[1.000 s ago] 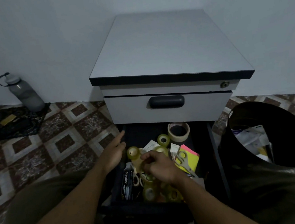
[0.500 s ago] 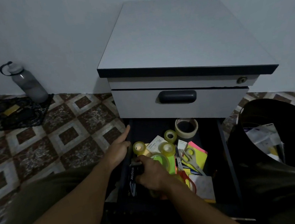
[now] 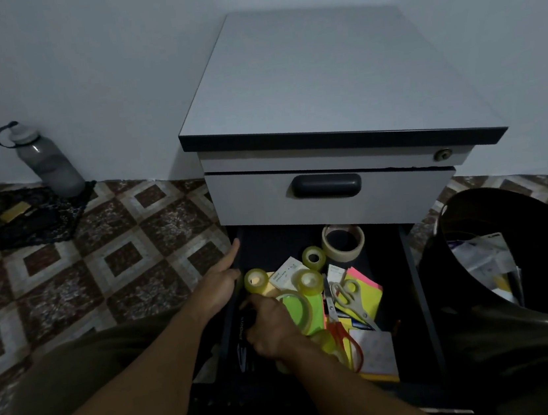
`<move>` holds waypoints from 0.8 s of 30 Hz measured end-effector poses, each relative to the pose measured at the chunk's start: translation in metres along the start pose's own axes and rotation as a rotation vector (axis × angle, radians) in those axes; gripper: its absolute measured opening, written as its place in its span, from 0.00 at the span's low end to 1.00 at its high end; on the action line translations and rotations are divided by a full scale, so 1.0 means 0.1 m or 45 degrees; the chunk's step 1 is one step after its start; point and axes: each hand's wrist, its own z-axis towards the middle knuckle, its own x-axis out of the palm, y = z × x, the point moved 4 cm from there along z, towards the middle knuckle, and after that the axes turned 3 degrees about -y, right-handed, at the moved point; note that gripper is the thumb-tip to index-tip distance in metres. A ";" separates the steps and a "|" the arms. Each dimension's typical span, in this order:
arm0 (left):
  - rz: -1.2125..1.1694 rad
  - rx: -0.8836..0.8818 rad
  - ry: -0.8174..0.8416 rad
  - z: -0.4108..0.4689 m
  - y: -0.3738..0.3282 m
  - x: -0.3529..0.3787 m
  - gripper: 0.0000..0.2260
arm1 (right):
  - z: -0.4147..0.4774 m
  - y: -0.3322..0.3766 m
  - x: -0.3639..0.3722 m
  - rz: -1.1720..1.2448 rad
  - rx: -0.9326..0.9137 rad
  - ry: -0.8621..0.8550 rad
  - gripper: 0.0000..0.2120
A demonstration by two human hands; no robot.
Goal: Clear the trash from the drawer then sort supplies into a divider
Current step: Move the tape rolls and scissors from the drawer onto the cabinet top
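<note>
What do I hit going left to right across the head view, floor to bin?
Bottle → left hand → masking tape → bin.

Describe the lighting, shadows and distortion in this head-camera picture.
Head view: dim light throughout; the open drawer is lost in shadow around the right hand; the trash bin reads nearly black; the wide-angle lens splays the cabinet sides; no glare.

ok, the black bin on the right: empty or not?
Not empty. The black bin holds white paper and packaging piled inside; how deep the pile goes cannot be told.
</note>
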 end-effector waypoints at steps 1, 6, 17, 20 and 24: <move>0.007 0.001 -0.002 -0.01 0.00 0.00 0.26 | 0.00 -0.01 -0.02 0.017 -0.004 0.002 0.19; 0.026 0.028 0.003 -0.03 -0.05 0.03 0.26 | -0.04 -0.05 -0.14 0.231 0.002 0.008 0.19; 0.093 0.031 -0.001 -0.10 -0.18 0.20 0.24 | -0.18 -0.27 -1.13 0.340 -0.003 -0.036 0.17; 0.258 0.033 -0.037 -0.16 -0.31 0.28 0.24 | -0.24 -0.33 -1.52 0.310 0.017 -0.070 0.15; 0.393 0.138 -0.044 -0.29 -0.51 0.54 0.23 | -0.35 -0.41 -1.98 0.206 0.048 -0.101 0.14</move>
